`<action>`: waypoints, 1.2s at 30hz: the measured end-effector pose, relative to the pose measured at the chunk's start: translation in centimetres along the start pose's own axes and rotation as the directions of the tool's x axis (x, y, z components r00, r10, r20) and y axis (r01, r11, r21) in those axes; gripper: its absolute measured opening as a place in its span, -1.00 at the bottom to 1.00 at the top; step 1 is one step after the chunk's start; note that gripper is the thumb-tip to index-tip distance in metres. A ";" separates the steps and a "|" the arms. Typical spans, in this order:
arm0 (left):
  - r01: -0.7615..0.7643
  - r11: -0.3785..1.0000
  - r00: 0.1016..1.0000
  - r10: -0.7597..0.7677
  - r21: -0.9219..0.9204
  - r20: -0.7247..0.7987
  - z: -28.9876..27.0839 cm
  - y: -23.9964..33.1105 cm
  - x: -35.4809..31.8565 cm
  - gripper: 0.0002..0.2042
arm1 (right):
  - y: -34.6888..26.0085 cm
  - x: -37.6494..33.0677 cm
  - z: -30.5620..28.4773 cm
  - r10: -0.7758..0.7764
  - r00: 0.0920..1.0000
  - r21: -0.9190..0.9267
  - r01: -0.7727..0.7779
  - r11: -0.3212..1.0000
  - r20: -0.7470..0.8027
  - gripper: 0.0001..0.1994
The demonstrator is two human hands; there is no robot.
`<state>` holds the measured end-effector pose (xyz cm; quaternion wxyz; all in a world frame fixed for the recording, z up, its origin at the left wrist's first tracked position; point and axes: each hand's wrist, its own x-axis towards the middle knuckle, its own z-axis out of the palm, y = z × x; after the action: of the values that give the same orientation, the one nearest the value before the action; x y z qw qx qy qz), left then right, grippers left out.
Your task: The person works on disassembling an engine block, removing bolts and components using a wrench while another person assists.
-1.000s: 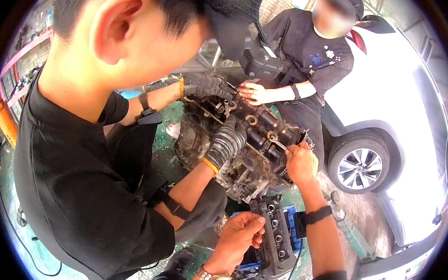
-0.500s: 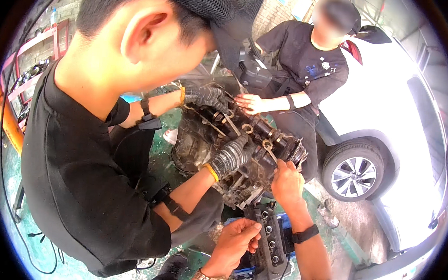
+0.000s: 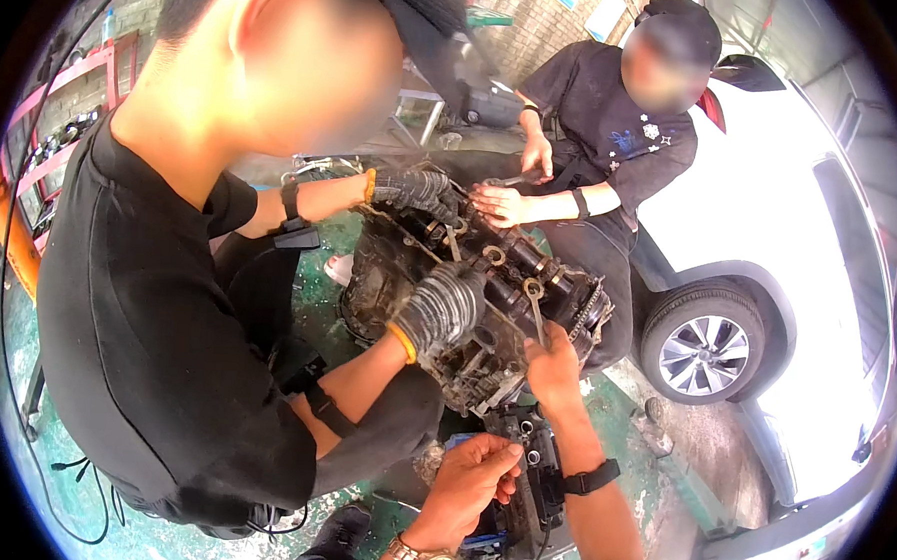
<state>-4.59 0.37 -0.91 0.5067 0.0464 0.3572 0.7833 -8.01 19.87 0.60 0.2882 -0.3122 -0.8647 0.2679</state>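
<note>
My right hand (image 3: pixel 553 370) is closed around the lower end of a ring-ended wrench (image 3: pixel 538 312). The wrench's ring end rests on the top of a dirty engine (image 3: pixel 383 287), by its right end. Nearer to me, my left hand (image 3: pixel 475 478) has its fingers curled in and the thumb against them; whatever may be inside is hidden. It hovers over a dark valve cover (image 3: pixel 538 474) with a row of round holes. On the engine, a co-worker's striped gloved hands (image 3: pixel 439 310) work at another wrench (image 3: pixel 457 245).
A co-worker in black (image 3: pixel 157 317) crouches at the left. Across the engine sits another person (image 3: pixel 615 127), holding a tool over it. A white car (image 3: pixel 771 224) stands at the right, a metal beam (image 3: pixel 680 480) near it. Cables (image 3: pixel 88 505) lie on the green floor.
My right hand has shifted slightly left with the wrench. The left co-worker's nearer gloved hand has moved left and down. The person opposite now shows a second hand holding a tool.
</note>
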 end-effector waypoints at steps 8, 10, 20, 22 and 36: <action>-0.006 1.000 1.000 0.006 0.021 -0.014 0.1 -0.7 -0.1 -0.83 | -1.2 -0.2 0.4 0.090 0.993 0.106 -0.097 0.990 0.071 -0.54; -0.005 1.000 0.999 0.006 0.017 -0.046 0.4 -0.6 -0.3 -0.81 | 0.6 0.8 0.4 0.065 0.995 0.149 -0.075 0.986 0.075 -0.60; -0.018 1.000 0.999 0.017 -0.007 -0.039 0.3 0.1 -0.2 -0.83 | 0.2 2.2 -3.4 -0.143 0.978 0.140 0.164 0.976 -0.149 -0.75; -0.016 1.000 0.999 0.016 0.001 -0.032 0.4 0.1 -0.1 -0.82 | 0.7 3.1 -4.9 -0.131 0.972 0.321 0.190 0.928 -0.197 -0.78; -0.006 1.000 1.000 0.006 -0.002 -0.029 0.0 0.0 0.5 -0.86 | 1.4 6.6 -8.4 -0.087 0.987 -0.413 0.135 0.901 0.131 -0.83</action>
<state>-4.81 0.82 -1.04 0.4991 0.0357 0.3635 0.7858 -6.14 27.78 7.68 0.1812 -0.3020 -0.9329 0.0752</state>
